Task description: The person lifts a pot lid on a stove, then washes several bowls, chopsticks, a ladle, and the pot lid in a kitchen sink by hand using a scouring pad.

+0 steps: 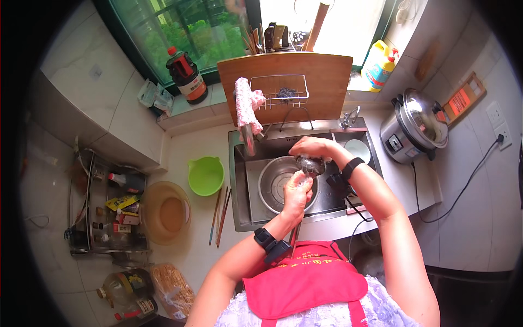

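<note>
Over the sink, my left hand grips the handle of a metal ladle, whose round bowl tilts above a steel basin. Around the far side of that bowl curls my right hand, its fingers touching the metal; white suds or water show there. Beneath both hands the wide steel basin rests in the sink. A pale bowl lies in the sink's right part. The faucet, wrapped in a pink cloth, stands at the back left of the sink.
Left of the sink are a green plastic bowl, chopsticks and a large tan basin. A wooden board leans behind the sink, with a wire rack before it. At the right stands a corded rice cooker.
</note>
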Tool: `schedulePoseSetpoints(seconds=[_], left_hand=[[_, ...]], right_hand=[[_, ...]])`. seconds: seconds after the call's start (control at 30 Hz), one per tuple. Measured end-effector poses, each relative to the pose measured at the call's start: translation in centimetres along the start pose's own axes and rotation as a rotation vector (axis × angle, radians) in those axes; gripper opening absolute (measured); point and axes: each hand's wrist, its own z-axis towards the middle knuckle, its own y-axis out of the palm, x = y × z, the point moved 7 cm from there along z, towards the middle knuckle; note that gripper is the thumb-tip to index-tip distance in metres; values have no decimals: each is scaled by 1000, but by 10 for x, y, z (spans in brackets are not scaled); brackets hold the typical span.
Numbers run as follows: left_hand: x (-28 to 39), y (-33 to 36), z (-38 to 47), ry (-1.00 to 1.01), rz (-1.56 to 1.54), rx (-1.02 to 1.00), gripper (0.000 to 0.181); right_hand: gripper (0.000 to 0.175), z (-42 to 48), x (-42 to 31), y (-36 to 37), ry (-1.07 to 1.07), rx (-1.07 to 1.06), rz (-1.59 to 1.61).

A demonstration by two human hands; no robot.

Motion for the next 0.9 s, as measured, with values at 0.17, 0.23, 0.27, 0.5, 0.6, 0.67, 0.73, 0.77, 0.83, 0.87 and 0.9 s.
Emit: schedulePoseSetpoints(seconds=[0.17,0.23,0.27,0.5,0.6,0.67,0.73,0.77,0.83,0.87,0.9], left_hand=[[0,-6,1,30,-22,-7,6],[-3,-9,-1,29,8,-11,6],[-2,-12,-2,94,79,45,10],[10,-5,-8,245,337,220,57],[21,1,-11,325,526,253,61],[33,8,-10,492,535,207,64],[34,5,0,460,501,165,62],[33,2,6,425,460,128,60],[40,-6,14,403,370,182,53],[33,-15,25,245,250,162,45],[25,-24,34,88,129,143,38]], right_hand=[[46,-16,39,10,87,150,463],[46,-26,24,14,158,197,506],[46,-29,24,15,231,251,548],[50,-32,62,22,401,486,727],[47,-40,57,19,371,594,716],[44,-45,49,13,320,652,679],[42,-49,41,5,308,681,606],[42,-48,42,2,305,686,612],[42,-46,43,-2,204,724,811],[42,-53,40,-13,120,790,628],[42,-52,44,-15,120,793,631]])
